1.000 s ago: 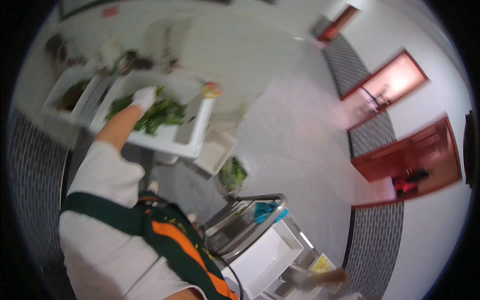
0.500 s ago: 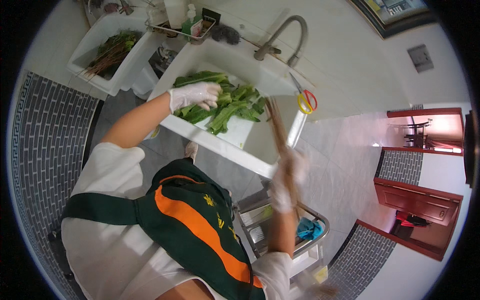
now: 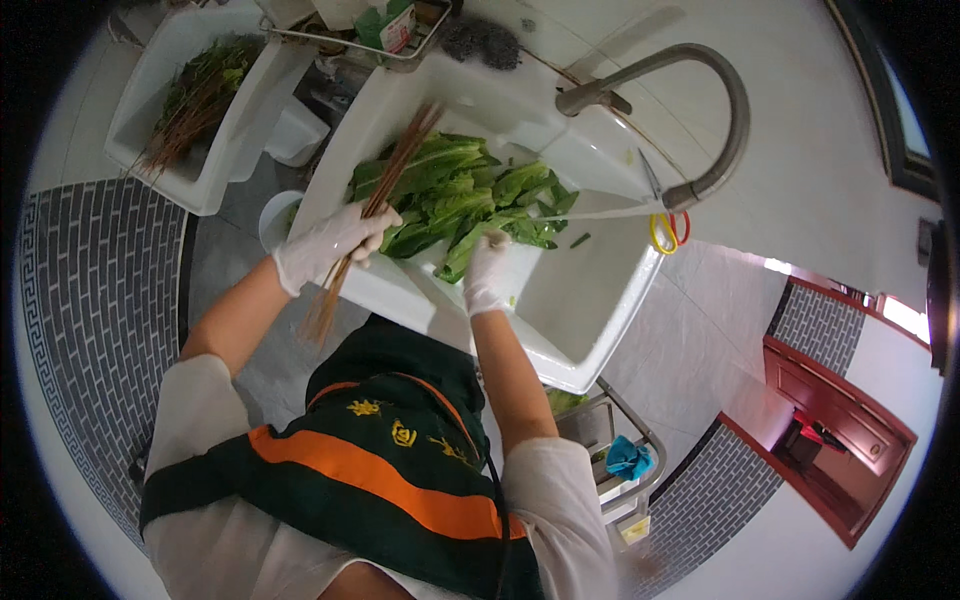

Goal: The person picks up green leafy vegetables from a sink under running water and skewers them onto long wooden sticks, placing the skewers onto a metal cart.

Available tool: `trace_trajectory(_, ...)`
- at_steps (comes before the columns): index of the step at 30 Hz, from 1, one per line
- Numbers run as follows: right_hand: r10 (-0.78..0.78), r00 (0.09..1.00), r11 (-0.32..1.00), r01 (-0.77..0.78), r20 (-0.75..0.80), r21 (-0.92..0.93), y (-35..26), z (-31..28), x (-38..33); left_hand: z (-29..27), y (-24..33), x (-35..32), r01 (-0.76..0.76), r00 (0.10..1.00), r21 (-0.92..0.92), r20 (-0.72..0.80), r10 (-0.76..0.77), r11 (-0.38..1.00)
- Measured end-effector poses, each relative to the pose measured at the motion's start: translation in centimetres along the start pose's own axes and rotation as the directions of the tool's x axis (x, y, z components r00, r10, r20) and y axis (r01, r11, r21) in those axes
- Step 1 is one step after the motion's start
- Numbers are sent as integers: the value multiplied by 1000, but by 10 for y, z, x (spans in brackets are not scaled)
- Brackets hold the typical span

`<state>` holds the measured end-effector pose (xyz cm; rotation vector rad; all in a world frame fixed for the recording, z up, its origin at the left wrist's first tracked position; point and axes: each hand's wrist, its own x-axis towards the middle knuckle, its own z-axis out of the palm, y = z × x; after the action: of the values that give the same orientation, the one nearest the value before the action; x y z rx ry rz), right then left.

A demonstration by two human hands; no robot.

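A bundle of thin brown sticks (image 3: 398, 165) is gripped in my left hand (image 3: 335, 243), which wears a whitish glove. The sticks slant across the sink's near left rim, with their far ends over the leaves. My right hand (image 3: 487, 268), gloved too, is curled closed at the near edge of a heap of long green leaves (image 3: 440, 180). Whatever its fingers may hold is hidden. The leaves lie in the left part of the white sink (image 3: 600, 300). From the curved faucet (image 3: 735, 110) a thin streak of water reaches toward them.
Scissors (image 3: 664, 232) with red and yellow handles rest on the sink's right rim. At the far left, a white basin (image 3: 205, 190) holds reddish stems and greens. A metal rack (image 3: 630, 425) with a blue cloth (image 3: 628, 458) stands at the right, past the sink's near corner.
The stick bundle has passed from my right hand to my left. My right hand has come left to the leaves. Water now runs from the faucet, and the view has shifted.
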<state>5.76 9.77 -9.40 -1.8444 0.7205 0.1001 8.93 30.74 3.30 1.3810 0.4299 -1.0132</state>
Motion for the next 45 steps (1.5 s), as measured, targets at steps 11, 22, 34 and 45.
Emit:
trace_trajectory(11, 564, 744, 816, -570, -358, 102, 69, 39, 99, 18, -36, -4, 56, 998, 18, -44, -55, 998)
trace_trajectory(22, 198, 911, 610, -404, 362, 682, -42, -35, 22, 33, -21, -18, 64, 997, 31, -52, -63, 997)
trace_trajectory(34, 81, 775, 495, -577, 627, 649, -99, -54, 5, 37, -12, -43, -139, 978, -18, -159, 134, 990)
trace_trajectory(45, 90, 915, 729, -329, 393, 600, -110, -49, 3, 42, -12, -57, -179, 966, -37, -194, 168, 983)
